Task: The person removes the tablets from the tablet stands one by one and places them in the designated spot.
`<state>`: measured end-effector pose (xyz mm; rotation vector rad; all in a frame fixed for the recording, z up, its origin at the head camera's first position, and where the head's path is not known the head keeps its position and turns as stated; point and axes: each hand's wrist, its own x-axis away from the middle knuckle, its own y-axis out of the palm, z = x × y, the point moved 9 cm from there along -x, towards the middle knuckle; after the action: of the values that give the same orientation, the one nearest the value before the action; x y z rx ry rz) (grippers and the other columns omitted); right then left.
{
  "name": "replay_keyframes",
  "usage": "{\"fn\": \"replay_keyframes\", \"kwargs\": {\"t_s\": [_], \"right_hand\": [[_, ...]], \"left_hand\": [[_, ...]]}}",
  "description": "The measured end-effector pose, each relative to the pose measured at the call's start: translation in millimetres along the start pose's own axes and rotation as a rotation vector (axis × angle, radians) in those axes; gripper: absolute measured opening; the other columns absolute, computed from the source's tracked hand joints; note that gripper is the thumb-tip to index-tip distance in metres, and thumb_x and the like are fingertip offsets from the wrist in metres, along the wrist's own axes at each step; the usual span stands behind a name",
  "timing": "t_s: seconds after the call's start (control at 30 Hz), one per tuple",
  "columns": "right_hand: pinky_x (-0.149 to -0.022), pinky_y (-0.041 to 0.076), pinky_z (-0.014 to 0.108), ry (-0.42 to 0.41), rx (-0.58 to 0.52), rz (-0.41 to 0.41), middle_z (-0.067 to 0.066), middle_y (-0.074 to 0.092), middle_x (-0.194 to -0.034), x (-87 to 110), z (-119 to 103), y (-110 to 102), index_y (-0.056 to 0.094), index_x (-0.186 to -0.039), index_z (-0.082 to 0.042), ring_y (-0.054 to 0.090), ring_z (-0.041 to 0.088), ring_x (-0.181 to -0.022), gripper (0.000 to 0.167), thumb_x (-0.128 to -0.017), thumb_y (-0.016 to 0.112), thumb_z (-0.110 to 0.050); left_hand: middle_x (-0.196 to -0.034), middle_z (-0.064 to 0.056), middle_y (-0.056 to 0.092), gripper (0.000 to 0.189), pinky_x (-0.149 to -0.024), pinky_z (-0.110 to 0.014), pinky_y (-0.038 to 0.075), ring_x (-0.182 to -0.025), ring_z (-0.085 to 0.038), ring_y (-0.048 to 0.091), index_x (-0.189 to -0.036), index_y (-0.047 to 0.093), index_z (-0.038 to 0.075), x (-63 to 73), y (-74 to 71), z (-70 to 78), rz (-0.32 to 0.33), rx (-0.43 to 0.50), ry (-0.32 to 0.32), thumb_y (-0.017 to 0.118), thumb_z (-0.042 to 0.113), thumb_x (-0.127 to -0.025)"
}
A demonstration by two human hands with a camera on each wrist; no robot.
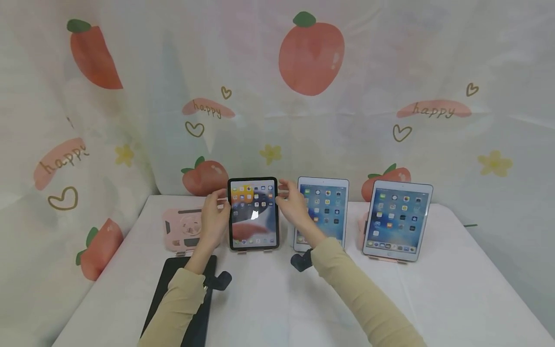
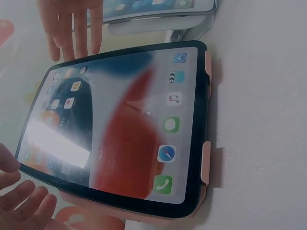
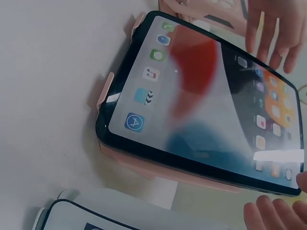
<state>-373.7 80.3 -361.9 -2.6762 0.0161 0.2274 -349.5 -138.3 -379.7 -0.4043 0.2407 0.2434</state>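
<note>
A black-bordered tablet (image 1: 254, 214), its screen lit with app icons, leans on a pink stand (image 2: 206, 163) whose lips hold its lower edge. Beside the tablet's left edge is my left hand (image 1: 215, 217), fingers spread loosely, the thumb right at the border in the left wrist view. My right hand (image 1: 293, 205) is at the opposite edge, its fingers extended close along the upper side and curled round nothing. In the right wrist view, only the fingertips of my right hand (image 3: 273, 213) show below the tablet.
Two white-bordered tablets, one behind my right forearm (image 1: 334, 207) and one farther right (image 1: 398, 219), stand propped up. An empty pink stand (image 1: 184, 229) is at left. A black flat slab (image 1: 201, 313) lies under my left forearm. A printed curtain (image 1: 312, 130) hangs behind the white table (image 1: 277, 299).
</note>
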Motion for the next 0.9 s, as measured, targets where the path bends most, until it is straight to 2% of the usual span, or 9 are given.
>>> {"fn": "replay_keyframes", "kwargs": {"t_s": [0.17,0.4,0.47,0.57,0.73,0.9], "right_hand": [[-0.096,0.051,0.044,-0.007,0.041,-0.017,0.02,0.052,-0.137,-4.1,2.7,2.4,0.037,-0.144,-0.004,0.056,0.034,-0.122,0.054,-0.092,0.051,-0.005],[-0.094,0.052,0.044,-0.015,0.063,-0.018,0.02,0.055,-0.133,-10.5,5.9,4.2,0.037,-0.145,-0.006,0.059,0.035,-0.118,0.052,-0.095,0.051,-0.006],[-0.093,0.052,0.043,-0.009,0.068,-0.015,0.019,0.057,-0.131,-12.1,6.0,5.4,0.038,-0.145,-0.008,0.06,0.034,-0.116,0.052,-0.095,0.052,-0.008],[-0.091,0.053,0.044,0.008,0.059,-0.007,0.018,0.058,-0.128,-14.8,6.8,6.3,0.039,-0.144,-0.01,0.061,0.033,-0.114,0.051,-0.095,0.053,-0.008],[-0.089,0.053,0.044,0.033,0.03,0.003,0.018,0.058,-0.125,-19.0,10.3,7.3,0.041,-0.143,-0.012,0.061,0.033,-0.112,0.05,-0.095,0.053,-0.008],[-0.087,0.053,0.042,0.052,-0.001,0.02,0.018,0.058,-0.122,-19.7,13.2,8.1,0.042,-0.142,-0.012,0.061,0.032,-0.109,0.049,-0.095,0.053,-0.007]], "left_hand": [[-0.131,-0.011,0.05,0.039,-0.1,-0.044,0.047,-0.121,-0.027,0.048,-0.137,0.045,0.011,-4.7,4.0,-2.0,-0.019,-0.018,-0.034,0.047,0.015,-0.099],[-0.13,-0.011,0.05,0.039,-0.1,-0.044,0.046,-0.12,-0.027,0.049,-0.139,0.043,0.011,-15.3,5.0,-1.5,-0.024,-0.029,-0.027,0.046,0.015,-0.1],[-0.132,-0.01,0.05,0.04,-0.1,-0.043,0.046,-0.12,-0.026,0.048,-0.14,0.042,0.013,-17.8,6.0,-3.4,-0.036,-0.026,-0.043,0.046,0.016,-0.1],[-0.134,-0.01,0.049,0.042,-0.099,-0.043,0.047,-0.12,-0.026,0.049,-0.141,0.041,0.014,-21.7,7.9,-5.5,-0.053,-0.025,-0.062,0.046,0.017,-0.1],[-0.134,-0.016,0.05,0.042,-0.099,-0.044,0.048,-0.118,-0.03,0.051,-0.142,0.04,0.01,-28.7,8.2,-5.2,-0.048,-0.065,-0.037,0.045,0.012,-0.1],[-0.133,-0.017,0.052,0.042,-0.097,-0.044,0.048,-0.116,-0.031,0.053,-0.14,0.041,0.011,-32.1,8.6,-8.1,-0.048,-0.066,-0.052,0.047,0.011,-0.099]]}}
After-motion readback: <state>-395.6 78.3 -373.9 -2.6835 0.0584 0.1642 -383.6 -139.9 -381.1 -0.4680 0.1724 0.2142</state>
